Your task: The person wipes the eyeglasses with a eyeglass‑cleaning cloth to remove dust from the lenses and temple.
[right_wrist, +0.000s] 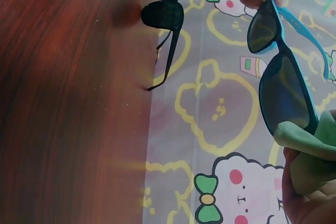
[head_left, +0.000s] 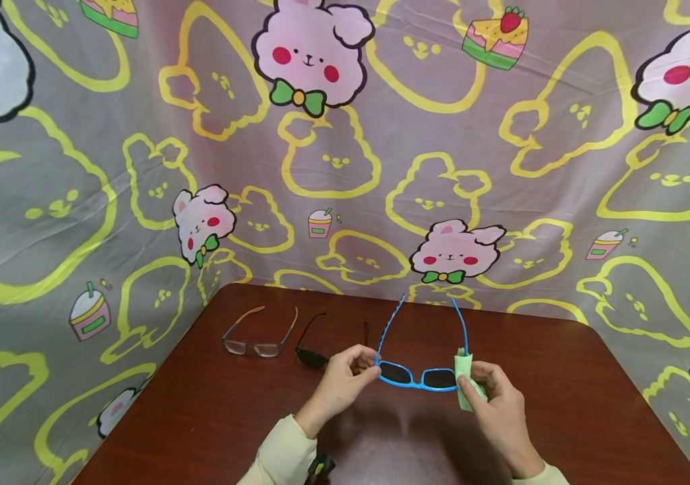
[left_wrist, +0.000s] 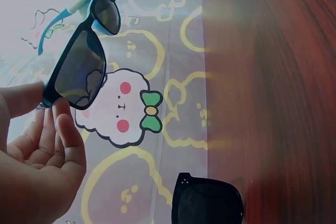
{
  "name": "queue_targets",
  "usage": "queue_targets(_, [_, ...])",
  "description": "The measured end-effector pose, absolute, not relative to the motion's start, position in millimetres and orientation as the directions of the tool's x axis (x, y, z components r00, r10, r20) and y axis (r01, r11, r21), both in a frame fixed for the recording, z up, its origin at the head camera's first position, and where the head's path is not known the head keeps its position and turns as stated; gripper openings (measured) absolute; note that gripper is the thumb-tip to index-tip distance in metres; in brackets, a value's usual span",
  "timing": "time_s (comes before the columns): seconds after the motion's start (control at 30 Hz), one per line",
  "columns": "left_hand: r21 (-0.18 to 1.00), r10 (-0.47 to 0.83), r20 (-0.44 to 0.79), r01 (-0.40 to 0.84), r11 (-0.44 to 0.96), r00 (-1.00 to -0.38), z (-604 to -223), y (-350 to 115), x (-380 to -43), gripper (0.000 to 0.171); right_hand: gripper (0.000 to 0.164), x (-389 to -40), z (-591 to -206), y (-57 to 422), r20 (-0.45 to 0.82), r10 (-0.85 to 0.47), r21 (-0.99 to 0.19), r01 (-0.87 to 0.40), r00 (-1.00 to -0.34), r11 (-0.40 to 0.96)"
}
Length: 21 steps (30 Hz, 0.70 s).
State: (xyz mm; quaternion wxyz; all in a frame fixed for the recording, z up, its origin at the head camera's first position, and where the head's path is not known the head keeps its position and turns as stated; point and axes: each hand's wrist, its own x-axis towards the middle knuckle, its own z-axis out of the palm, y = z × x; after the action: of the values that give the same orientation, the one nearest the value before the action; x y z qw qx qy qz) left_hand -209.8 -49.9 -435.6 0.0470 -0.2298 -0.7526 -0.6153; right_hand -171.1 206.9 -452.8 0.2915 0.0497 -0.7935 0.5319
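Blue-framed sunglasses with dark lenses are held up above the table, their arms unfolded and pointing away. My left hand pinches the left corner of the frame between thumb and fingers. At the opposite corner my right hand grips a light green cloth folded around the frame by the hinge. In the right wrist view the cloth covers the edge next to one lens. The left wrist view shows the left hand's thumb and fingertips on the frame's corner.
Black sunglasses lie on the dark wooden table, partly hidden behind my left hand. Further left stand clear eyeglasses with brownish arms. A small black object sits near my left sleeve. A patterned cloth curtain surrounds the table's back and sides.
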Motion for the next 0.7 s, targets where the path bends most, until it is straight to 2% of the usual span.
queue_targets(0.23, [0.868,0.284,0.407,0.465,0.177,-0.868,-452,-50,-216,0.015,0.022,-170,-450,208,0.494,0.212,-0.799,-0.345,-0.843,0.492])
queue_targets(0.47, [0.753,0.295,0.537,0.607,0.255,-0.790,-452,-49,-214,0.015,0.018,-171,-452,209,0.459,0.240,-0.784,-0.262,-0.855,0.563])
queue_targets(0.7, [0.715,0.302,0.513,0.595,0.368,-0.803,-449,-47,-212,0.014,0.012,-171,-453,209,0.448,0.259,-0.766,-0.217,-0.856,0.606])
